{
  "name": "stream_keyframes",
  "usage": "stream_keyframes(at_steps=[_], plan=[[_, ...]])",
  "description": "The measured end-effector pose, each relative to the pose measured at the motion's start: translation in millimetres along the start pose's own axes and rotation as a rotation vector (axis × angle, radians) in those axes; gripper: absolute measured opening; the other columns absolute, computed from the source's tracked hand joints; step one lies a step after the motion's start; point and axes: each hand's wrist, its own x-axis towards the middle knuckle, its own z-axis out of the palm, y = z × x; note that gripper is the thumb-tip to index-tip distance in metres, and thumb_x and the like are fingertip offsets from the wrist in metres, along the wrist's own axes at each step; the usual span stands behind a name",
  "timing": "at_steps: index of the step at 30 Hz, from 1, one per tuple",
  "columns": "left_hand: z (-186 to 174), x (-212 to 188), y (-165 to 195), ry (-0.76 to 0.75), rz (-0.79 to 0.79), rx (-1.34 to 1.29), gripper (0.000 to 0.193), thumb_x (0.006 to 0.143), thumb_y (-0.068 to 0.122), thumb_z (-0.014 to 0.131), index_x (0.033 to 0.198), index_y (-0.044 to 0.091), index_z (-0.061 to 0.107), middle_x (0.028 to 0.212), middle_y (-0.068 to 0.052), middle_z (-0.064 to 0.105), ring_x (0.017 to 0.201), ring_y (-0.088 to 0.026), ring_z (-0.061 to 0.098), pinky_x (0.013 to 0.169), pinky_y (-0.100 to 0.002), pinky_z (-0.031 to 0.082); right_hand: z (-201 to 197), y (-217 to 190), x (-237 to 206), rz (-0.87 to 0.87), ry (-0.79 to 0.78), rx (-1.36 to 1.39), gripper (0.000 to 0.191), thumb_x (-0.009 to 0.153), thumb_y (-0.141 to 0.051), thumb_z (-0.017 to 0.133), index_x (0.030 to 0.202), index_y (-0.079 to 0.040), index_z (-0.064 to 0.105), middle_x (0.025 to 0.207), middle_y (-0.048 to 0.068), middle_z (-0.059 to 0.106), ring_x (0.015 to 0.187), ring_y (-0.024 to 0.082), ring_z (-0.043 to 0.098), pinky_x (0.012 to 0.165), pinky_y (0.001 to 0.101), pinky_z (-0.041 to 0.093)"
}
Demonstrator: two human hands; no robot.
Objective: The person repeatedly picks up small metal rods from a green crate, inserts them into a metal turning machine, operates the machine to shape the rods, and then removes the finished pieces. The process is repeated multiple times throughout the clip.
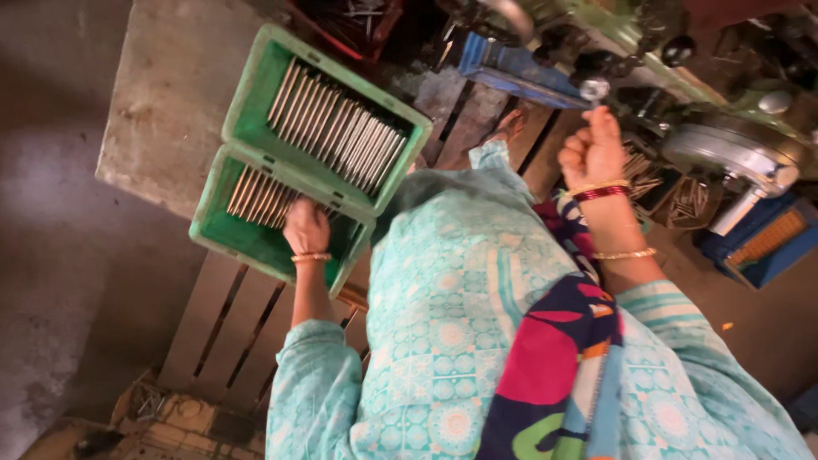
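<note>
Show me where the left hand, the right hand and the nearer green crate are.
left hand (305, 227): head view, back of the hand inside the crate.
right hand (590, 152): head view, knuckles of the raised fist.
nearer green crate (223, 236): head view, its left wall.

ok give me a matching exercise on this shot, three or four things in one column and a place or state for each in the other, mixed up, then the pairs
Things:
1. left hand
2. right hand
3. metal rods
4. wooden pallet

Places or states:
A. under the near green crate
B. stood in a row in the far green crate
C. raised in a fist at the machine
D. down inside the near green crate

Pairs: 1-D, 2-C, 3-B, 4-A
</note>
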Motion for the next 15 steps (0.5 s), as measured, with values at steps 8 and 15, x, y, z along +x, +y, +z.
stream_keyframes(at_steps=[8, 15], plan=[[50, -13, -6, -0.824, 0.247, 0.72, 0.022, 0.099, 0.024, 0.057, 0.091, 0.018, 0.077, 0.092, -0.007, 0.076, 0.077, -0.022, 0.075, 0.059, -0.036, 0.059, 40, 24, -8, -0.094, -0.065, 0.066, 0.013, 0.102, -0.019, 0.066, 0.09, -0.017, 0.061, 0.064, -0.004, 0.045, 0.046, 0.008, 0.038, 0.039, 0.025, 0.025], [-10, 23, 46, -0.533, -0.146, 0.448, 0.018, 0.102, 0.024, 0.054, 0.102, 0.016, 0.07, 0.086, -0.008, 0.073, 0.073, -0.022, 0.07, 0.054, -0.035, 0.052, 57, 30, -19, 0.007, 0.1, 0.13, 0.016, 0.101, -0.03, 0.064, 0.091, -0.019, 0.057, 0.066, -0.008, 0.047, 0.044, 0.006, 0.032, 0.038, 0.0252, 0.023]])
